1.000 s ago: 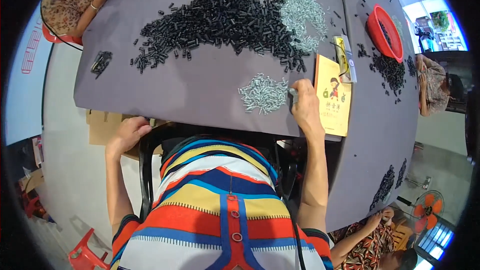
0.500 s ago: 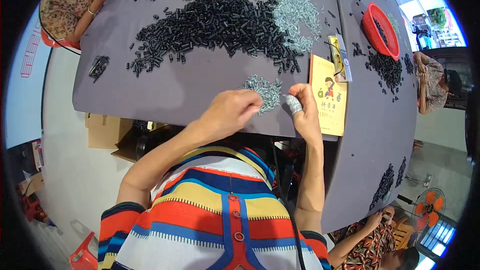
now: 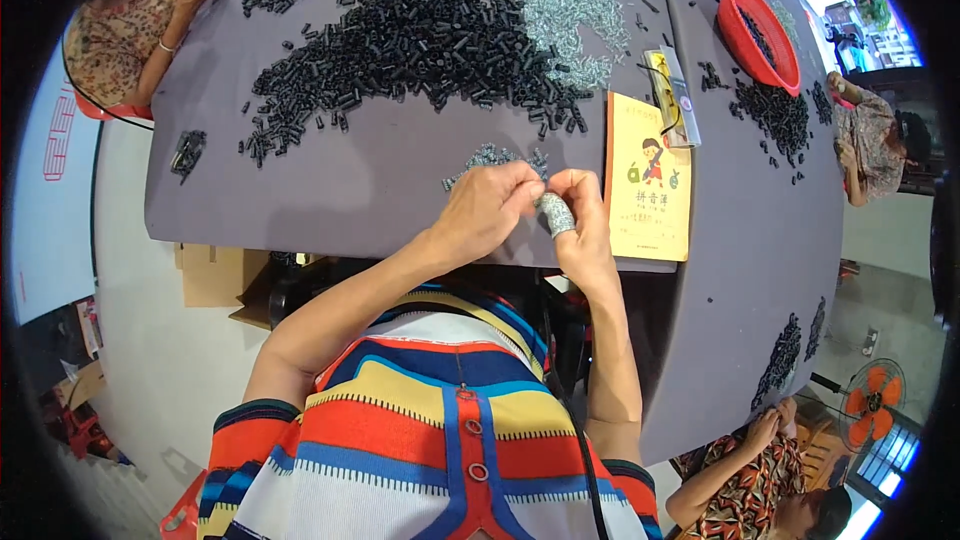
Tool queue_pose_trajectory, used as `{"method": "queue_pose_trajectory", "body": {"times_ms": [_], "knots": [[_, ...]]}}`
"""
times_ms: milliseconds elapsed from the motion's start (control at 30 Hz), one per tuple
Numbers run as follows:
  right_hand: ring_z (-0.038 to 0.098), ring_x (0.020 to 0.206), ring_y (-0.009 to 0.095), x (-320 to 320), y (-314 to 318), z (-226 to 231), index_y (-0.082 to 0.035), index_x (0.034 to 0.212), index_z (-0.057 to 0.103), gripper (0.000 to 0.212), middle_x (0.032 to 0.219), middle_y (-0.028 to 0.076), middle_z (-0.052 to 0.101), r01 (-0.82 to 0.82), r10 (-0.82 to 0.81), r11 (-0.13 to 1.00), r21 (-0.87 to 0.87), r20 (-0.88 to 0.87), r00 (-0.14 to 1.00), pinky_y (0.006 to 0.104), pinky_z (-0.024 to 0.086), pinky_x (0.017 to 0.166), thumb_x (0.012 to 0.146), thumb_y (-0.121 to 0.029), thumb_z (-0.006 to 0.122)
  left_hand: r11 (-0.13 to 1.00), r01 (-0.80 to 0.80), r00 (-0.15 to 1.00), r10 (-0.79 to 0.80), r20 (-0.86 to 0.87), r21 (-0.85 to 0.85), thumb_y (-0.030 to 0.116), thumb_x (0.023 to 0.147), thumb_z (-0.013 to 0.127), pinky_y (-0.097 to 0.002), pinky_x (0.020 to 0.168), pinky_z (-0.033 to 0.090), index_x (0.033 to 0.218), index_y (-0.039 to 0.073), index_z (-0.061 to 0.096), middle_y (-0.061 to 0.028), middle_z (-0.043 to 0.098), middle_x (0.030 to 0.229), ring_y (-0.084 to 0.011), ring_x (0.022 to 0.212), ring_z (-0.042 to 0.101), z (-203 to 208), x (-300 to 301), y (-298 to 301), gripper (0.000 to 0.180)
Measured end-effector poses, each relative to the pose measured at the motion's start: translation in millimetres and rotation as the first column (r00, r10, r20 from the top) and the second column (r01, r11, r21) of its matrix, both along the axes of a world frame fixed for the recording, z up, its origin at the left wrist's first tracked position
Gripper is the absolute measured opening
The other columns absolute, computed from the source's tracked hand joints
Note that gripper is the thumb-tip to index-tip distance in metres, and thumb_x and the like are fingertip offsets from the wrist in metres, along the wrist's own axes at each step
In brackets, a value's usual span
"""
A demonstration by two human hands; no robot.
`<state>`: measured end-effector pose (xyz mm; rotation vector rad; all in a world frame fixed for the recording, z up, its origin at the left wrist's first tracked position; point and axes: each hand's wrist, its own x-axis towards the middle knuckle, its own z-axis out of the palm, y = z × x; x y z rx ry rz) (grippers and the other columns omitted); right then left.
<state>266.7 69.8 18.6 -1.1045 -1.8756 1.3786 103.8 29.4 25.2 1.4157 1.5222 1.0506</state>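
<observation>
My left hand [image 3: 490, 202] and my right hand [image 3: 583, 230] meet over the near edge of the table, fingertips almost touching. Both are closed in a pinch, and whatever lies between the fingers is too small or hidden to name. Silvery tape wraps the thumb of my right hand. Just beyond my left hand lies a small heap of silvery metal pieces [image 3: 493, 156], partly covered by that hand. Farther off spreads a large pile of short black cylinders [image 3: 420, 50], with a bigger pile of silvery pieces [image 3: 570, 15] at its right end.
A yellow notebook [image 3: 648, 180] lies right of my right hand; a clear case [image 3: 672, 90] touches its far corner. On the grey table [image 3: 330, 180] sits a dark small object [image 3: 188, 152] at left. A red basket [image 3: 758, 35] stands far right. Other people sit around.
My left hand has moved right and my right hand slightly left, bringing their fingertips together. The view has shifted a little.
</observation>
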Motion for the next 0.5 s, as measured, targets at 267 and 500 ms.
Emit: {"method": "queue_pose_trajectory", "body": {"times_ms": [267,500], "knots": [[0.057,0.091,0.037,-5.3,7.4,-0.2,0.003,0.106,0.043,0.040,0.096,0.021,0.054,-0.009,-0.007,0.984,0.176,0.091,0.996,0.0376,0.046,0.085,0.070,0.019,0.041,0.996,-0.066,0.997,0.064,-0.048,-0.053,0.015,0.095,0.051,-0.0326,0.055,0.046,0.091,0.001,0.059,-0.0085,0.063,0.067,-0.0165,0.058,0.060,-10.9,-3.6,5.3,0.016],[0.054,0.095,0.021,-6.2,6.4,2.3,0.002,0.108,0.045,0.044,0.097,0.012,0.052,0.027,-0.030,0.999,-0.044,-0.070,0.997,0.0298,0.043,0.090,0.069,0.018,0.034,0.997,0.006,0.982,0.009,0.189,-0.079,0.014,0.090,0.057,-0.0349,0.057,0.047,0.092,0.000,0.060,-0.0091,0.062,0.066,-0.0196,0.059,0.060,-2.0,-7.3,2.0,0.014]]}}
